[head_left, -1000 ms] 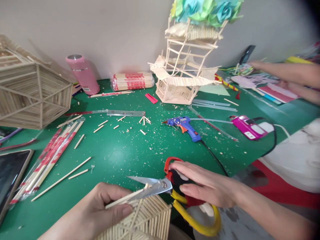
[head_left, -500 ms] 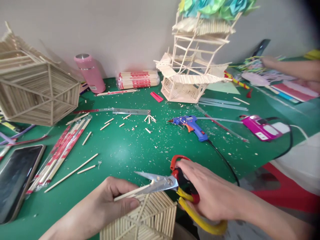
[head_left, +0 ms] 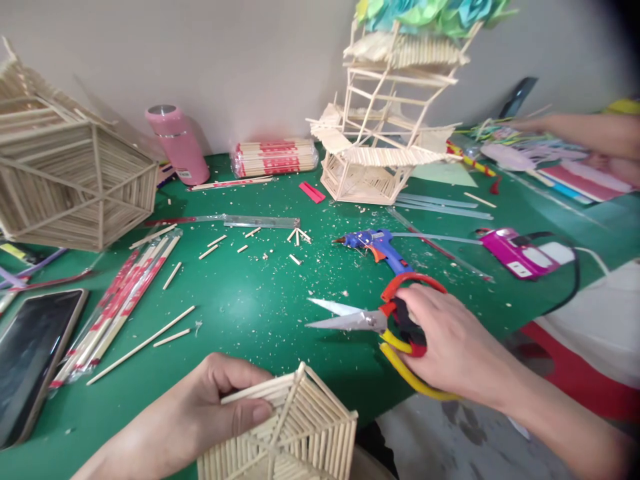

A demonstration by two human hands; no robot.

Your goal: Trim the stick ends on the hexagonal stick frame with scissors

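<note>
My left hand (head_left: 220, 400) grips the upper left edge of a hexagonal panel of wooden sticks (head_left: 315, 440), thumb on its face. The panel's lower part is cut off by the frame. My right hand (head_left: 445, 333) is closed around the handles of a pair of scissors (head_left: 360, 320), red and yellow with their blades parted. The blades are above the green table, apart from the panel and pointing left. Just beyond the scissors lies a blue glue gun (head_left: 383, 250) with a clear glue stick in its back.
A stick tower (head_left: 380, 157) with paper decoration, a pink flask (head_left: 180, 147) and wrapped sticks (head_left: 275, 157) stand along the wall. At left are a larger stick structure (head_left: 75, 187) and a phone (head_left: 37, 360). Another person's arm (head_left: 585, 133) reaches in at right, beyond a magenta power strip (head_left: 520, 253).
My right hand has drawn the scissors away from the panel's edge, up and to the right. The left hand keeps its hold on the panel.
</note>
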